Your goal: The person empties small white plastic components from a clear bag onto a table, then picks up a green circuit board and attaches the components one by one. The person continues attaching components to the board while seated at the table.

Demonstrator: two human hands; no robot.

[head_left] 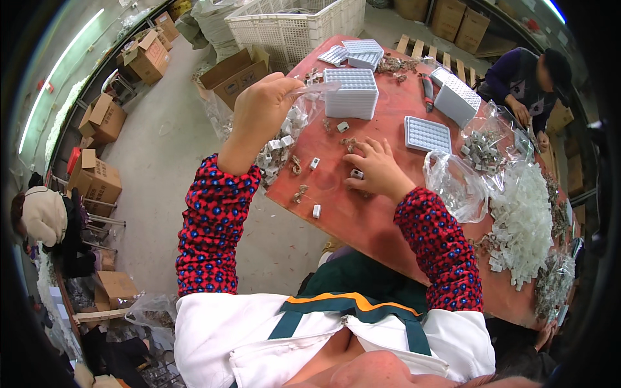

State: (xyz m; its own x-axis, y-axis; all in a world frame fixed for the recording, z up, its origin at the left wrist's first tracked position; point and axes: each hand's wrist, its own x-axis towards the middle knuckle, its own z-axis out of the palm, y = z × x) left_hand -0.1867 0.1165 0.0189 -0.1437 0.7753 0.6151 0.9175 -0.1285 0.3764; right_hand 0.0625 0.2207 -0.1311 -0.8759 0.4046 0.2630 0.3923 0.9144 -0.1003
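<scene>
The left hand [262, 103] is lifting up over the near-left edge of the red table [362, 220], fingers and thumb pinching the top of a clear plastic bag [291, 126]; the bag is hanging down from that grip, sagging with small white parts that are bunching near its bottom at the table edge. The right hand [374, 169] is lying low on the tabletop, fingers spreading forward and curling down over one small white part [356, 173]; whether it is actually gripping that piece, I cannot tell. Loose white parts [315, 163] are lying scattered between the two hands, and another [316, 211] is sitting close to the near edge; little brownish tangles are lying among them.

Just beyond the bag, a stack of white grid trays [350, 94] is standing on the table; a single white tray [427, 134] is lying flat to the right of it. Right of the right hand a second clear bag [456, 187] is slumping open, and a big heap of white pieces [521, 223] is spreading along the far right. Another person in dark clothes [524, 81] is working at the far corner; a white slatted crate [294, 26] is standing behind the table, and cardboard boxes [100, 181] are sitting about the floor on the left.
</scene>
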